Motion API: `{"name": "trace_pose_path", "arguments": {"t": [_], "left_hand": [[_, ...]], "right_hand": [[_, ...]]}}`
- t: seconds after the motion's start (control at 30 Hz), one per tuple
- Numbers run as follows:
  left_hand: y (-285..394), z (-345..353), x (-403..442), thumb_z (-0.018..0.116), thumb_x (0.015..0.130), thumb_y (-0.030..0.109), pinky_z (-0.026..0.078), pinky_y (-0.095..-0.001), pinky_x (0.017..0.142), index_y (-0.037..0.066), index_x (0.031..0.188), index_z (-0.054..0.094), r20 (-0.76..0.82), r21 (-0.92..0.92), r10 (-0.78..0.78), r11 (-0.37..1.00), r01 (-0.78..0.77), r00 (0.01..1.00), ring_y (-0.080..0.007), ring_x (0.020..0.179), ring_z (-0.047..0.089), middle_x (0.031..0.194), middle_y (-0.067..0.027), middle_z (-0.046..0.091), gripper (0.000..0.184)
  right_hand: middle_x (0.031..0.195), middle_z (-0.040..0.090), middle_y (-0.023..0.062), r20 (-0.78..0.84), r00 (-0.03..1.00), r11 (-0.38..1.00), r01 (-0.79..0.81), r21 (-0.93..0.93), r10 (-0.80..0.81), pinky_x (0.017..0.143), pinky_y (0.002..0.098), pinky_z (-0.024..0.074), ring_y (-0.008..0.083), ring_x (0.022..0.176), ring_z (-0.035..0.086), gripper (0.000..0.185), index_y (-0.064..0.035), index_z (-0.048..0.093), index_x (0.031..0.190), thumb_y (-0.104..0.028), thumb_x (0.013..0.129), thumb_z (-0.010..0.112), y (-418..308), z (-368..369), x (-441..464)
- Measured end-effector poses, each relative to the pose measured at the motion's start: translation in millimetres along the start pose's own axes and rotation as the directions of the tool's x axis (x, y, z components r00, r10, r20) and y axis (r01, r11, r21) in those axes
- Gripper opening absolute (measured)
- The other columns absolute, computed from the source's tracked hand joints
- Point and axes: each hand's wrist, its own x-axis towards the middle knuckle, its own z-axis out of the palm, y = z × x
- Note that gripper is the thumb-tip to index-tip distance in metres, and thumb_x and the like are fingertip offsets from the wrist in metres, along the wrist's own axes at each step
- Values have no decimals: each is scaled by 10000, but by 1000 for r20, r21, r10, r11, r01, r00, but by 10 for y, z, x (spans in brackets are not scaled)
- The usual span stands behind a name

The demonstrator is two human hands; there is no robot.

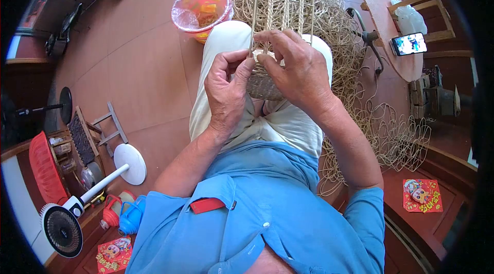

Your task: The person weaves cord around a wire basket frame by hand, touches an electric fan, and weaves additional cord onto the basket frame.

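Between my knees is a woven rope piece, its dense, rounded end towards my body. Long straight cords, some of them twisted, run from it away from me to the top of the view. My left hand is closed, thumb and fingers pinching the left edge of the weave where an outer cord meets it. On the right side, my right hand bends over the cords, thumb pressed on the weave and fingers curled around the strands. Its fingers partly hide the weave's upper edge.
Loose rope lies heaped ahead and to the right. A red plastic-lined bucket stands by my left knee. At right, a phone rests by a rounded board. A white fan and a wooden stool are at left.
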Motion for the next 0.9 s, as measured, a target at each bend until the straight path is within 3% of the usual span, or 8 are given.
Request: {"name": "trace_pose_path", "arguments": {"t": [0.3,0.4,0.47,0.6,0.77,0.9], "left_hand": [[-11,11,11,765,1063,80,589,-259,924,-8,1235,700,2,-165,-55,985,55,998,-89,1017,702,1146,-67,759,204],[-21,18,2,768,1063,86,592,-259,911,1,1241,703,-20,-154,-34,988,30,999,-91,1002,707,1130,-60,763,207],[16,21,-13,778,1060,98,594,-258,898,12,1227,705,-40,-63,-15,998,12,999,-85,980,708,1107,-49,766,202],[-85,13,-43,788,1055,110,593,-257,888,24,1198,703,-57,-102,-3,995,-3,998,-79,958,707,1080,-37,765,188],[-143,-9,-40,790,1059,137,590,-258,871,37,1183,678,-42,53,148,988,-145,988,-75,952,698,1055,-40,755,195],[-231,-74,-1,779,1062,134,594,-293,846,29,1175,658,4,187,235,955,-231,972,-123,928,717,1057,-67,742,196]], "right_hand": [[1013,684,155,74,995,982,86,-170,-74,781,500,617,373,884,767,197,-83,745,1123,-236,1019,679,-38,-13,63],[997,670,128,130,986,957,132,-257,-101,762,451,596,348,887,740,167,-96,743,1147,-208,1037,683,-18,20,81],[1048,654,122,115,978,960,197,-197,-177,772,453,592,341,919,728,116,-80,709,1102,-173,1043,673,1,31,68],[1073,634,119,50,970,957,242,-160,-237,765,465,583,338,923,706,83,-74,677,1069,-149,1036,686,20,55,-60],[1048,610,131,-88,932,934,345,-92,-353,796,484,557,355,899,662,129,-60,648,1035,-162,1016,726,-8,21,-123],[996,603,133,-16,964,962,262,-82,-264,795,485,544,362,898,654,136,-57,635,1009,-155,1011,729,13,-98,-235]]}}
